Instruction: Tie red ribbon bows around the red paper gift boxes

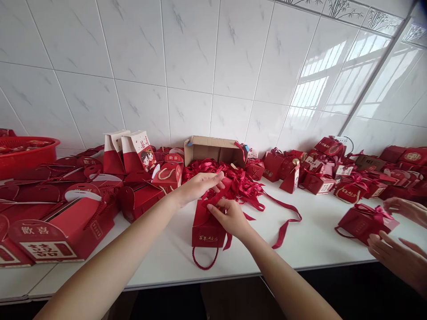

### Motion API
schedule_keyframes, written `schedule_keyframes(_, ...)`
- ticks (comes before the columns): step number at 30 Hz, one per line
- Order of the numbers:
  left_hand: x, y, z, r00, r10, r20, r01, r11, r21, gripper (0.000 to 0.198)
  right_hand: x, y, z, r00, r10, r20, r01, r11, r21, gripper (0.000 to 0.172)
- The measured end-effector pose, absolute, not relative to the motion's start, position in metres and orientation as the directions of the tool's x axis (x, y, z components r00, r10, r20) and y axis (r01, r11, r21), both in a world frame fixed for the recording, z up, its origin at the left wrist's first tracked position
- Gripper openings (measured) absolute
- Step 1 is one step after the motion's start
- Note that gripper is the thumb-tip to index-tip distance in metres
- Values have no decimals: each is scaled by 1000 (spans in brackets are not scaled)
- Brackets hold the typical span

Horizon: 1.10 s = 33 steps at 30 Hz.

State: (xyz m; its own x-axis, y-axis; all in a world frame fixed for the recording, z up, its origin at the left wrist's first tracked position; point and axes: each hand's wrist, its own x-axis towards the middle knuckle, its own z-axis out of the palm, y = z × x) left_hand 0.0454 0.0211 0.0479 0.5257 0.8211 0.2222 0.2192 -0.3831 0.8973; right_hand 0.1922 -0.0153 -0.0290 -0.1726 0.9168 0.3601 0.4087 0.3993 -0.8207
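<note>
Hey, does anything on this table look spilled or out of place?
Yes, the red ribbons: they lie in a tangled heap in front of the open cardboard carton, as if spilled from it, and one loose strand curls away across the white table.

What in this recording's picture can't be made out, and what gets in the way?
All in the head view:
Top of the red gift box: partly hidden by the right hand.
Bottom of the cardboard box: hidden by the ribbon pile.
Far left of the red basin: cut off by the left edge.
Co-worker's lower arm, beyond the hand: cut off by the right edge.
Gold emblem, far right: too small.
</note>
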Motion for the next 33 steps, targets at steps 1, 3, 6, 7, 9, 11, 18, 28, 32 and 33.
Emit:
schedule_keyframes(1, 45, 26, 46, 488, 837, 247, 237, -399, 886, 47, 192, -13, -30, -162, 923, 350, 391, 385, -836, 43)
schedule_keyframes(3, 42, 31, 38, 424, 871, 251, 290, -392, 873, 50, 192, -10, -32, -163, 928, 335, 343, 372, -863, 45)
schedule_keyframes(6, 29, 28, 22, 426, 881, 204, 397, -385, 833, 42, 195, -8, -32, -188, 927, 324, 302, 368, -879, 44)
schedule_keyframes(7, 25, 26, 16, 433, 879, 198, 426, -394, 815, 38, 195, -8, -32, -191, 927, 323, 292, 368, -883, 44)
schedule_keyframes(9, 19, 19, 7, 407, 885, 226, 462, -413, 785, 31, 196, -8, -33, -178, 927, 332, 277, 370, -887, 43)
schedule_keyframes(11, 16, 13, 0, 354, 889, 290, 447, -433, 783, 28, 195, -8, -35, -132, 935, 330, 234, 353, -906, 36)
schedule_keyframes(18, 17, 9, -17, 352, 843, 407, 417, -530, 738, 21, 188, -5, -40, 1, 955, 297, 63, 296, -953, 39)
schedule_keyframes(28, 20, 11, -33, 279, 837, 470, 396, -546, 738, 11, 191, -17, -35, -92, 881, 464, 493, 445, -748, 11)
schedule_keyframes(32, 23, 7, -33, 252, 847, 468, 324, -529, 784, 10, 192, -14, -37, -40, 923, 382, 463, 356, -812, 10)
schedule_keyframes(33, 23, 7, -33, 253, 843, 475, 307, -535, 787, 9, 193, -13, -37, -52, 937, 345, 424, 333, -842, 12)
